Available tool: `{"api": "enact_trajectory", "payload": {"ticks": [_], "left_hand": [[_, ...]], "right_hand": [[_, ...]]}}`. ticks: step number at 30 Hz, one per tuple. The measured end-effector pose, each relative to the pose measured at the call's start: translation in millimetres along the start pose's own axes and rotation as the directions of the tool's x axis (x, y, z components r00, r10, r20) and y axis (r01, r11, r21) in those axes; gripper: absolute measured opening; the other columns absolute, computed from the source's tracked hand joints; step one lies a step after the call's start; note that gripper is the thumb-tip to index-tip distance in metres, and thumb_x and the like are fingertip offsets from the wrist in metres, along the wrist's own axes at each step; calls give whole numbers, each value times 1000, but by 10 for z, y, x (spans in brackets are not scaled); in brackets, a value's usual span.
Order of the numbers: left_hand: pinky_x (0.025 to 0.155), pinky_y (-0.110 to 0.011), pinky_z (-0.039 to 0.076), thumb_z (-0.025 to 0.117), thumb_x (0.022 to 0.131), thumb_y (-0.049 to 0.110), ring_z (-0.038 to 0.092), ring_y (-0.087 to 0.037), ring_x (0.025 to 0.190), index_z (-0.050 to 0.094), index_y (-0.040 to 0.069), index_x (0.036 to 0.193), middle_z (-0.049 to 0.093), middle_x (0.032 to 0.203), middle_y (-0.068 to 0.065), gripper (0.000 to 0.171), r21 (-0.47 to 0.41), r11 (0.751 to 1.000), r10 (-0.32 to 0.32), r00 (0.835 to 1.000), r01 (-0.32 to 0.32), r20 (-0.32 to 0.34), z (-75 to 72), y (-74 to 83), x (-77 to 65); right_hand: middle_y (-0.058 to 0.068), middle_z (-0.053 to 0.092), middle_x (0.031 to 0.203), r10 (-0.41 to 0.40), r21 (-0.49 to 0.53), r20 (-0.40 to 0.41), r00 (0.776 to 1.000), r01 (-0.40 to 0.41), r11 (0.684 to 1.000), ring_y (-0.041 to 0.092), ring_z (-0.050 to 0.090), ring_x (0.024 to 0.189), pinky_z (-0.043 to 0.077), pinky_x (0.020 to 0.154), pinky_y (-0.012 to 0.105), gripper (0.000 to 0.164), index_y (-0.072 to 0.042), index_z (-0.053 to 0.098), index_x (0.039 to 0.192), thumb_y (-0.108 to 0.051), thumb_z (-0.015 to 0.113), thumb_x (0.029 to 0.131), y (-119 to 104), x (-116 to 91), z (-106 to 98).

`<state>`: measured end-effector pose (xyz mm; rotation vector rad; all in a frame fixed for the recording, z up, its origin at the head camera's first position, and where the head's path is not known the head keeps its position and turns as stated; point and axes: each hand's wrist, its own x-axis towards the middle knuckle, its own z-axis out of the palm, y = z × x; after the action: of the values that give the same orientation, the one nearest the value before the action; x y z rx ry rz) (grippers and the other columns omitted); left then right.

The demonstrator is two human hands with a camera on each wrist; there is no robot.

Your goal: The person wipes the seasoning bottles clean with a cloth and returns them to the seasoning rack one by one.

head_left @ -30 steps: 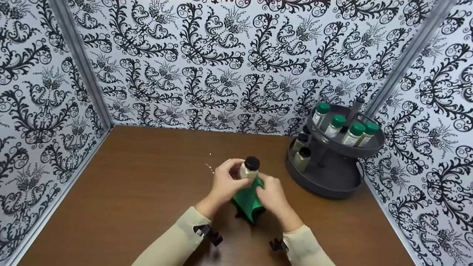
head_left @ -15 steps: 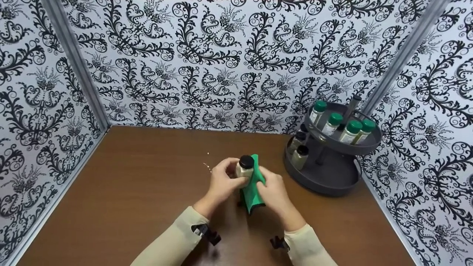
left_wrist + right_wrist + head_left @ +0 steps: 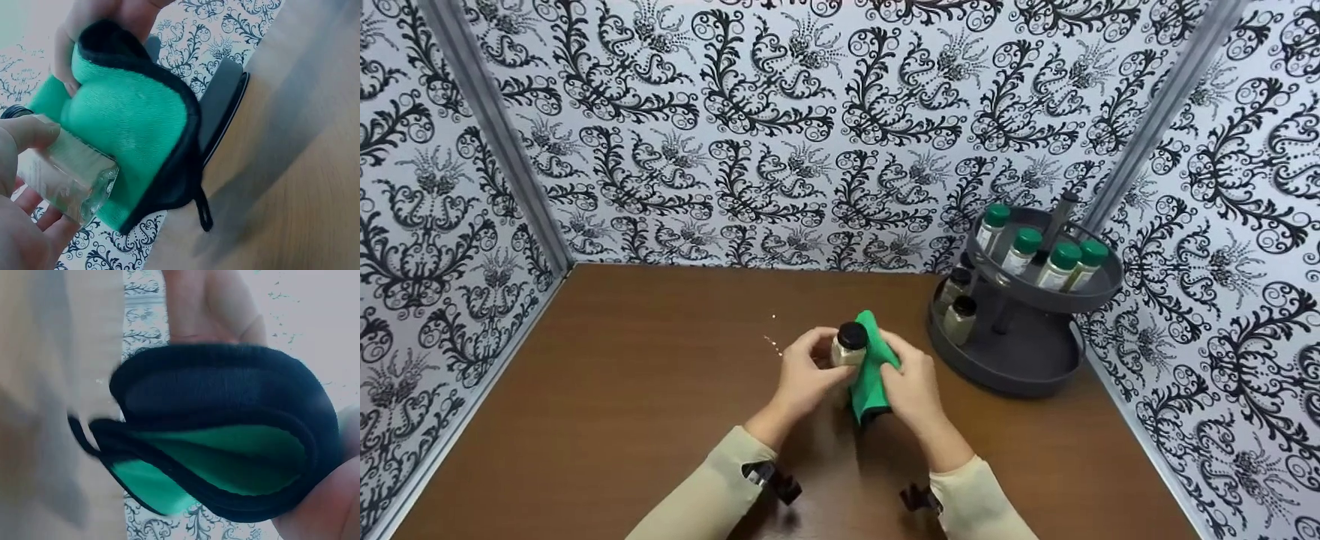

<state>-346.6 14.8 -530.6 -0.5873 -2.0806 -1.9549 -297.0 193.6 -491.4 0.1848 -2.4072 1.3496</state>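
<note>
My left hand (image 3: 806, 373) grips a small clear spice jar (image 3: 68, 169) with a black cap (image 3: 852, 335), its pale contents showing through the wall. In the left wrist view thumb and fingers wrap the jar from both sides. A green cloth (image 3: 871, 375) with black edging and a black loop is folded in my right hand (image 3: 913, 379), which pinches it between thumb and fingers. The cloth lies right against the jar's right side. Jar and cloth are both held up over the brown table (image 3: 660, 420). In the right wrist view the cloth's dark underside (image 3: 197, 391) covers the jar.
A dark two-tier round rack (image 3: 1005, 375) stands at the back right. Several green-capped jars (image 3: 1020, 253) sit on its upper tier, and black-capped jars (image 3: 960, 321) on the lower. Small pale crumbs (image 3: 774, 345) lie left of the hands. Patterned walls (image 3: 720, 150) enclose the table.
The green cloth has come up from below the jar to stand folded along its right side. Both hands keep their holds; the whole scene has shifted slightly left in view.
</note>
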Motion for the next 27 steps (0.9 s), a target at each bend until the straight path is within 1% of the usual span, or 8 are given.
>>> {"api": "enact_trajectory", "payload": {"ticks": [3,6,10,15,18,20,23,27], "left_hand": [[79,-31,62,88,76,2,70,-20,91,74,9,118,75,100,-12,44,17,1000,3,1000,-3,-16,-22,0,-26],[80,-31,62,88,76,2,70,-18,91,75,12,117,74,102,-9,45,43,999,19,999,-18,-27,-47,12,-33],[79,-29,61,89,74,3,69,-16,91,76,13,118,74,103,-7,48,59,997,53,998,-52,-23,-62,43,-12],[78,-27,60,90,73,3,69,-15,89,75,11,118,75,102,-8,48,54,997,57,998,-57,-13,-54,17,-14],[76,-28,60,89,74,2,69,-15,88,74,9,118,75,101,-9,47,69,996,50,999,-50,10,-39,-2,-34],[76,-29,60,88,74,0,69,-15,88,74,9,118,75,101,-8,46,70,997,44,999,-45,12,-30,2,-36],[77,-30,61,85,75,-3,69,-17,90,75,9,117,74,104,-9,46,37,998,41,999,-41,0,-23,47,-27],[81,-30,61,86,74,-4,69,-18,93,75,11,117,74,107,-10,47,-14,999,43,999,-44,-26,-39,134,-13]], "right_hand": [[11,78,123,-34,-47,12,999,35,998,16,70,94,59,81,35,55,-11,72,136,7,58,86,67,-32,103],[13,79,117,-42,-124,114,993,56,991,16,69,89,59,78,36,51,-8,72,135,4,58,87,187,-29,205],[15,77,123,-5,-163,211,978,41,986,21,71,97,60,83,40,50,-3,70,136,1,58,89,223,-17,219],[10,75,131,25,-43,83,996,-22,999,19,68,101,57,86,36,54,-12,72,138,3,58,88,107,-20,128],[12,73,136,-9,32,-23,1000,10,999,20,68,98,55,81,33,59,-15,71,140,7,56,87,21,-39,54],[14,72,136,-42,28,-60,997,44,999,20,69,96,54,78,32,60,-14,70,141,8,56,88,-14,-48,24],[14,76,128,-69,-34,-50,996,67,997,18,66,86,54,75,31,56,-12,72,138,7,58,87,-2,-43,37],[10,79,112,-36,-87,56,998,41,995,12,65,79,56,73,29,49,-12,74,132,4,58,88,111,-37,149]]}}
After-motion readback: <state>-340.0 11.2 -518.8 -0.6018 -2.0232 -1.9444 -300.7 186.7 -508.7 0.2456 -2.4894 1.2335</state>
